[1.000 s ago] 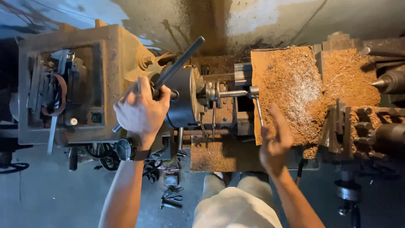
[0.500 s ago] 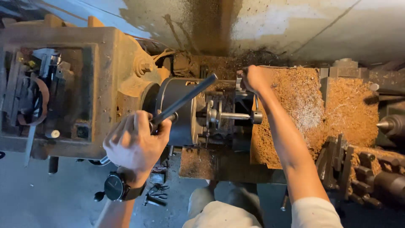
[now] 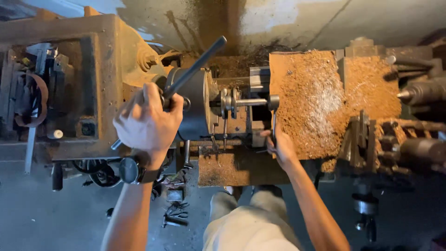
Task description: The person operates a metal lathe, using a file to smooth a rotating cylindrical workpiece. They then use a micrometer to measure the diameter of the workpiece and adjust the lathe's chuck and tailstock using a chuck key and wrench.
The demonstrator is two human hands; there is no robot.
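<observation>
My left hand (image 3: 146, 123) is closed around a long dark bar (image 3: 197, 65) that sticks up slantwise out of the round grey chuck (image 3: 194, 109) of an old lathe. A black watch (image 3: 130, 170) sits on that wrist. My right hand (image 3: 281, 148) grips the lower end of a thin metal lever (image 3: 274, 122), which hangs from a short shaft (image 3: 248, 102) just right of the chuck. The grey tool post block (image 3: 260, 80) stands behind that shaft.
Orange-brown chips cover the carriage (image 3: 316, 102). The rusty headstock (image 3: 69, 83) fills the left side, and the tailstock with its pointed centre (image 3: 420, 93) is at the right. Several small tools lie on the floor (image 3: 175, 213) by my legs (image 3: 246, 227).
My right hand came back from the far side of the tool post to the near side and took hold of the lever. My left hand stayed on the bar.
</observation>
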